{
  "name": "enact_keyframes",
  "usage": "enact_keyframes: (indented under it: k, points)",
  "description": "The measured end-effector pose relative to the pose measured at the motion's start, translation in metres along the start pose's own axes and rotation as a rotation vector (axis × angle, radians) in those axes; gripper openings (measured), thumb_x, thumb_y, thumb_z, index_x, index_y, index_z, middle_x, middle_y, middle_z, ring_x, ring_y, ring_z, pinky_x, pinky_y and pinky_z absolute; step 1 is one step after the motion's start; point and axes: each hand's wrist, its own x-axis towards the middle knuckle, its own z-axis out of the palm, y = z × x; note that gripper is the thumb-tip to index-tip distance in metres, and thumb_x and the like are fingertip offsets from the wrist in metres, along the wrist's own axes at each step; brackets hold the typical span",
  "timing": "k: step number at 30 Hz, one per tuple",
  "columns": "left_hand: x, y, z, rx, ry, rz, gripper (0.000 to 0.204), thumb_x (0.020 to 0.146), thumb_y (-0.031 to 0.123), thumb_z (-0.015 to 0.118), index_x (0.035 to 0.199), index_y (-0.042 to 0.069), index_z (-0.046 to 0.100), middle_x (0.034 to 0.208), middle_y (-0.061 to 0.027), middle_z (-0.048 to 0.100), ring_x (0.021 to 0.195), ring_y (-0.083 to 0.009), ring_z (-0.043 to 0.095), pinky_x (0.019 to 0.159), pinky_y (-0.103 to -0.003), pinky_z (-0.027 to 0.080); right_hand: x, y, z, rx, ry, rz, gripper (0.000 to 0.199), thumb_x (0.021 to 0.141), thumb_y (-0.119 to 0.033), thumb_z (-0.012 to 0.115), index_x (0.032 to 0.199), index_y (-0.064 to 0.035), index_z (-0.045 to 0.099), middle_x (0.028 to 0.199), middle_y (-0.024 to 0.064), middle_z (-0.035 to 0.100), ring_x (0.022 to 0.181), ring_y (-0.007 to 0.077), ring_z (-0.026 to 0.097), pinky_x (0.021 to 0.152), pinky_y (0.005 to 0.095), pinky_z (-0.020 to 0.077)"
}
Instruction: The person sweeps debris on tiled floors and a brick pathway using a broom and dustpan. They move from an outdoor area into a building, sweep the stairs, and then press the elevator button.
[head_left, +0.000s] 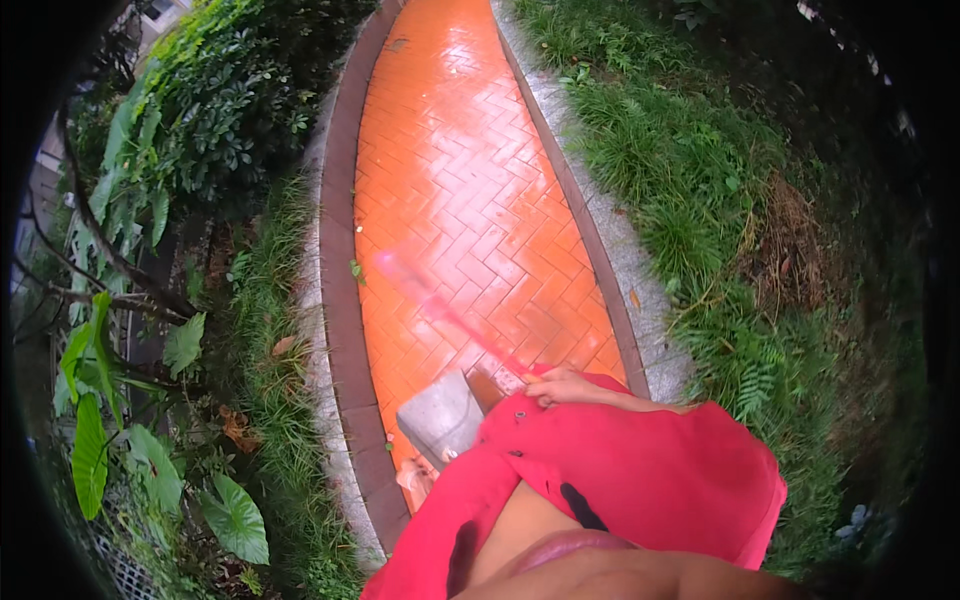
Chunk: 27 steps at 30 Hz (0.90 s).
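Note:
My right hand (560,388) is closed around the near end of a long, thin pinkish-red stick-like tool (470,328). The tool reaches forward and left over the wet orange paving, and its wider far end is smeared by motion, so its kind does not show. A grey, box-like object (440,415) with a pale, worn face is low in front of me. Next to its lower left edge my left hand (414,476) is closed and seems to grip it, with the fingers partly hidden. A brown strip (486,390) lies beside the grey object. Loose red sleeves cover both arms.
The orange herringbone brick path (470,170) runs ahead, shiny with water. Dark red borders and pale stone kerbs (630,270) edge it. Grass (680,220) grows on the right; shrubs (220,120), bare branches and broad leaves (235,515) stand at the left.

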Motion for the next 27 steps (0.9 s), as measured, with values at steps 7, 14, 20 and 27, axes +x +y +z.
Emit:
enact_keyframes:
  k: [7,14,20,27]
  points:
    - [0.023,0.183,0.148,-0.445,-0.205,-0.029,0.012,0.070,0.008,0.053,0.060,0.001,0.054,0.045,-0.0040,0.041,0.033,-0.0125,0.036,0.031,-0.026,0.025,0.149,-0.177,-0.068,-0.356,-0.176,-0.062,0.025,0.078,-0.026,0.062,0.086,-0.0022,0.059,0.069,-0.0005,0.054,0.063,0.0061,0.049,0.053,0.0224,0.0367]
    - [0.015,0.411,0.336,-0.330,-0.281,-0.016,0.014,0.072,0.012,0.052,0.065,0.001,0.057,0.046,-0.0033,0.042,0.034,-0.0127,0.036,0.031,-0.027,0.024,0.263,-0.382,-0.181,0.189,0.262,0.015,0.018,0.080,-0.021,0.058,0.078,-0.0035,0.055,0.053,-0.0026,0.046,0.042,0.0043,0.042,0.036,0.0210,0.0307]
    - [-0.007,0.613,0.453,-0.310,-0.335,0.066,0.012,0.071,0.007,0.053,0.063,-0.002,0.056,0.044,-0.0037,0.041,0.033,-0.0114,0.036,0.030,-0.023,0.024,0.333,-0.540,-0.295,0.329,0.544,-0.141,0.015,0.083,-0.020,0.055,0.075,-0.0084,0.047,0.052,-0.0034,0.044,0.040,0.0036,0.041,0.031,0.0182,0.0302]
    - [-0.025,0.784,0.609,-0.180,-0.285,0.036,0.014,0.074,0.012,0.057,0.065,0.001,0.058,0.047,-0.0055,0.047,0.035,-0.0134,0.041,0.031,-0.026,0.030,0.524,-0.729,-0.388,0.327,0.291,-0.070,0.016,0.082,-0.017,0.055,0.073,-0.0100,0.043,0.052,-0.0035,0.041,0.039,0.0055,0.037,0.034,0.0226,0.0286]
